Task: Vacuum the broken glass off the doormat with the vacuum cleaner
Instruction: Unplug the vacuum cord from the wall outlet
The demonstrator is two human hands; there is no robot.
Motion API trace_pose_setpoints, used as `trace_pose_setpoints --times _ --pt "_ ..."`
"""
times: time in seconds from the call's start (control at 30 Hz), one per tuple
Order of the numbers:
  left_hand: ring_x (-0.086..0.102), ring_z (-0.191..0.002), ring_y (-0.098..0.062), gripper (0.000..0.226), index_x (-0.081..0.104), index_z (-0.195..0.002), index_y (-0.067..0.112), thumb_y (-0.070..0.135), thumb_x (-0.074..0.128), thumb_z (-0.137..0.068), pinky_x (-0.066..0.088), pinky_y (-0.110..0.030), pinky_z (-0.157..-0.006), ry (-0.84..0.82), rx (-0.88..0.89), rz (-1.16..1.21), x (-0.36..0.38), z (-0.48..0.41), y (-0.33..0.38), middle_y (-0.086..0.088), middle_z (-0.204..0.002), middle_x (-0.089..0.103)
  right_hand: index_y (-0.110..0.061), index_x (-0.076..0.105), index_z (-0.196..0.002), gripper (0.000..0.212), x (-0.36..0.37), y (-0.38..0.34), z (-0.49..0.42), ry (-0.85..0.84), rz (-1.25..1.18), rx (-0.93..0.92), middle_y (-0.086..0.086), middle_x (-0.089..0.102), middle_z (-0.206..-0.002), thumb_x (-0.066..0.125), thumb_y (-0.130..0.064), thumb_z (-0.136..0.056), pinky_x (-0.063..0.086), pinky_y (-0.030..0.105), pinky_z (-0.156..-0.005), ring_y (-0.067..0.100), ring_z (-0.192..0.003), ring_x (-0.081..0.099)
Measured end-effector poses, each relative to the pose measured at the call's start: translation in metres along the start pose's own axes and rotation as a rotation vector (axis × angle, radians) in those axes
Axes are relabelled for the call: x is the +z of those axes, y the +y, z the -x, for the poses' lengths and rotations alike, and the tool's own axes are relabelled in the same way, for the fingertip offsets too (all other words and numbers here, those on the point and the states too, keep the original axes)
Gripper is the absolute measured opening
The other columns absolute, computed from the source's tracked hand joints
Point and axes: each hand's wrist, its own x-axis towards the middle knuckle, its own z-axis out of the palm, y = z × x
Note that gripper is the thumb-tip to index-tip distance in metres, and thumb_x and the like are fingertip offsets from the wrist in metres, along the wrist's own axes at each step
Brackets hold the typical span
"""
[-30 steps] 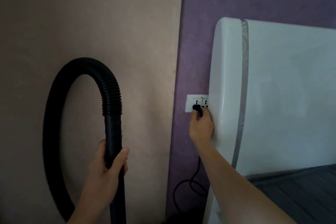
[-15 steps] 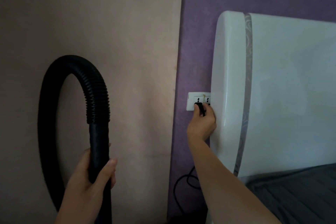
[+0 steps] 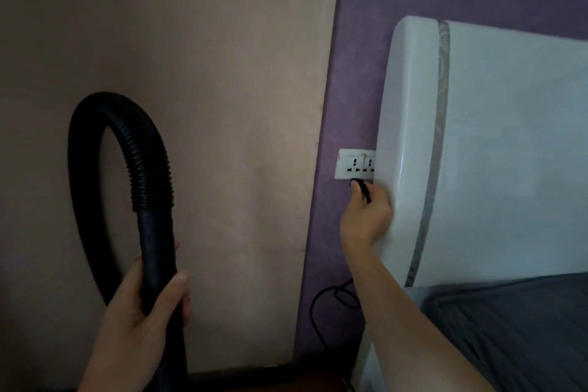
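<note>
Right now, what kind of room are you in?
Most likely a bedroom: a white headboard stands against the purple wall, with a grey mattress below it.

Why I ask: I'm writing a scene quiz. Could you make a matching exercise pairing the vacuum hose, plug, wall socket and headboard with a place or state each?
Things:
1. vacuum hose
2. plug
3. wall socket
4. headboard

Places or states:
A. fixed to the purple wall
B. gripped by the left hand
C. white, with a silvery stripe
D. pinched by the right hand, just below the wall socket

Pairs: 1-B, 2-D, 3-A, 4-C
</note>
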Motion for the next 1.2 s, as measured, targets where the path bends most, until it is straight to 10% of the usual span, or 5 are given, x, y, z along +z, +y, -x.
trace_pose_setpoints --times 0.2,0.67,1.03,1.2 --pt "0.059 -0.066 -0.025 0.031 0.061 -0.096 0.029 0.057 0.067 -0.084 0.051 -0.033 -0.06 -0.061 -0.03 -0.081 -0.001 0.02 -0.016 -0.014 -0.072 0.061 -0.003 0.066 -0.105 0.016 -0.054 0.005 0.028 -0.116 -0.028 -0.12 -0.002 0.064 -0.087 0.07 -0.015 -0.095 0.042 0.001 -0.067 0.002 -0.071 0.057" --pt "0.058 -0.068 -0.01 0.006 0.053 -0.103 0.016 0.02 0.058 -0.101 0.048 -0.021 -0.07 -0.121 -0.151 -0.184 -0.051 0.091 -0.054 -0.006 -0.073 0.056 -0.024 0.061 -0.087 0.02 -0.125 0.094 0.195 -0.981 0.272 0.064 -0.012 0.055 -0.058 0.053 -0.028 -0.105 0.038 0.026 -0.058 0.003 -0.053 0.052" --pt "0.061 -0.079 -0.008 0.021 0.052 -0.118 0.012 0.024 0.056 -0.101 0.048 -0.019 -0.077 -0.076 -0.206 -0.097 -0.06 0.122 -0.083 -0.015 -0.088 0.058 -0.024 0.061 -0.101 0.014 -0.133 0.164 0.268 -1.268 0.439 0.135 -0.003 0.067 -0.091 0.049 -0.025 -0.106 0.041 0.021 -0.072 0.011 -0.086 0.064" --pt "0.059 -0.08 -0.008 0.02 0.053 -0.117 0.018 0.025 0.057 -0.099 0.047 -0.015 -0.078 -0.105 -0.22 -0.092 -0.055 0.131 -0.093 -0.009 -0.086 0.058 -0.028 0.056 -0.103 0.019 -0.129 0.182 0.288 -1.362 0.501 0.228 -0.005 0.068 -0.079 0.039 -0.033 -0.109 0.053 0.024 -0.068 0.009 -0.061 0.067"
